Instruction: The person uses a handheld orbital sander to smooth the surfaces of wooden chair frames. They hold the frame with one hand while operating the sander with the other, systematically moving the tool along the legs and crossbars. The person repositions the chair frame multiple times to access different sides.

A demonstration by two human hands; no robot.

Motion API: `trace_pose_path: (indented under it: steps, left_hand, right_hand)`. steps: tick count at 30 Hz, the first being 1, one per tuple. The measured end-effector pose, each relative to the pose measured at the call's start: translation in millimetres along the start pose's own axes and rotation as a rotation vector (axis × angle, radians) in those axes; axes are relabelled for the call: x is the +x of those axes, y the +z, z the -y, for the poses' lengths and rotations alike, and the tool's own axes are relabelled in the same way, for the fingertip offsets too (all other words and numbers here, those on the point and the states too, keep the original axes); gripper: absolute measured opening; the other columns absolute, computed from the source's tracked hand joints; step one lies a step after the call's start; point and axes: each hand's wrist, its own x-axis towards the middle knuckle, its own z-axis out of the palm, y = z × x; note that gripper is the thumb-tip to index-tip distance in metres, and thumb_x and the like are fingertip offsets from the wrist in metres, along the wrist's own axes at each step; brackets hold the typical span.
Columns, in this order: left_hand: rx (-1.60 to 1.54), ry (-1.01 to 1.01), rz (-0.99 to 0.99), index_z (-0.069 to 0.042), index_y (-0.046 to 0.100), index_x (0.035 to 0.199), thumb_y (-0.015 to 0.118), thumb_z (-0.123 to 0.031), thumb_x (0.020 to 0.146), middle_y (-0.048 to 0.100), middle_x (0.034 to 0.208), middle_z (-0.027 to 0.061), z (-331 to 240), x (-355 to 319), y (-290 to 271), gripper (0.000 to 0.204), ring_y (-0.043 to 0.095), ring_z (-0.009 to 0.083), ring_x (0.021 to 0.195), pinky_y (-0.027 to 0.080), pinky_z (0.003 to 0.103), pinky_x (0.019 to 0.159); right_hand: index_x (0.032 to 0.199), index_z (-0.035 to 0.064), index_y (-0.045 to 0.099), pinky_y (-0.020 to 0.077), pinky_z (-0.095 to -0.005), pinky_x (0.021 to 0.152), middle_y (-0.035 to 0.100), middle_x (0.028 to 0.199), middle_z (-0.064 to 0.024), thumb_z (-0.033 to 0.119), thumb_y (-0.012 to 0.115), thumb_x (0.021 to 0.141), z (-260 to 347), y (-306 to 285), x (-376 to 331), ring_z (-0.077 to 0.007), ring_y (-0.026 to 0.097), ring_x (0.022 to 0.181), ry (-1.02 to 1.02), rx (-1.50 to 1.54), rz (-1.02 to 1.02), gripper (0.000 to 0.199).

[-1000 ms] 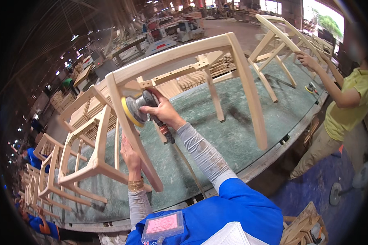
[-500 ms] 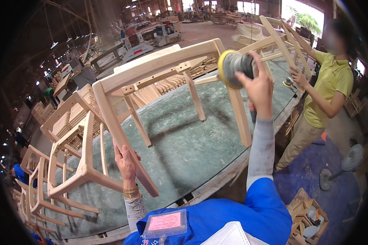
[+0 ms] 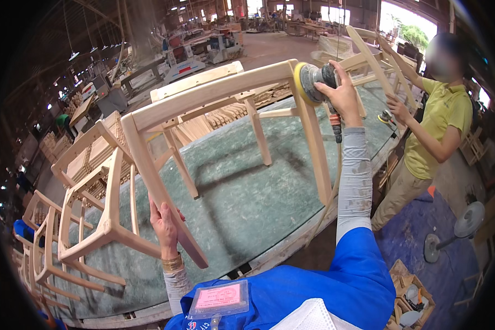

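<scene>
Here, a long green-topped table (image 3: 231,225) stretches across, with a pale wooden chair frame (image 3: 203,95) at its near edge. A round sander (image 3: 317,78) sits with its yellow pad (image 3: 301,82) at the frame's right leg (image 3: 316,148), clasped in the right hand (image 3: 345,100); the left hand (image 3: 165,224) curls around the lower left leg (image 3: 158,184).

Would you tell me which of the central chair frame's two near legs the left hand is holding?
The left near leg: the left hand grips its lower part. At the top of the right near leg is the sander in the right hand.
</scene>
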Motion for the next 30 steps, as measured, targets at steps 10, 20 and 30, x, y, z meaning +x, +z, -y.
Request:
trace_pose_path:
  steps: [10,20,30]
  left_hand:
    - [-0.025,0.006,0.037,-0.008,0.023,0.145,0.047,-0.023,0.096,0.054,0.079,0.0052,0,0,1,0.056,0.054,0.0124,0.055,0.048,0.027,0.047]
    - [-0.041,0.020,0.025,-0.009,0.022,0.145,0.048,-0.021,0.096,0.053,0.077,0.0044,-7,-2,3,0.057,0.054,0.0124,0.056,0.049,0.027,0.049]
    - [-0.315,-0.202,0.265,-0.007,0.039,0.120,0.042,-0.047,0.095,0.057,0.076,0.0101,18,-14,-23,0.048,0.059,0.0178,0.060,0.051,0.030,0.053]
  right_hand:
    - [0.129,0.0223,0.048,0.0473,-0.0393,0.089,0.061,0.116,-0.0154,0.030,0.078,0.066,-3,1,-1,-0.0325,0.060,0.105,-0.074,-0.091,-0.043,0.071]
    - [0.131,0.0238,0.046,0.0480,-0.0403,0.086,0.063,0.112,-0.0164,0.029,0.077,0.067,20,8,-5,-0.0328,0.061,0.102,-0.018,-0.198,-0.040,0.071]
    - [0.129,0.0260,0.048,0.0495,-0.0408,0.079,0.064,0.103,-0.0164,0.019,0.078,0.066,67,3,-84,-0.0325,0.063,0.092,-0.060,-0.386,-0.007,0.070]
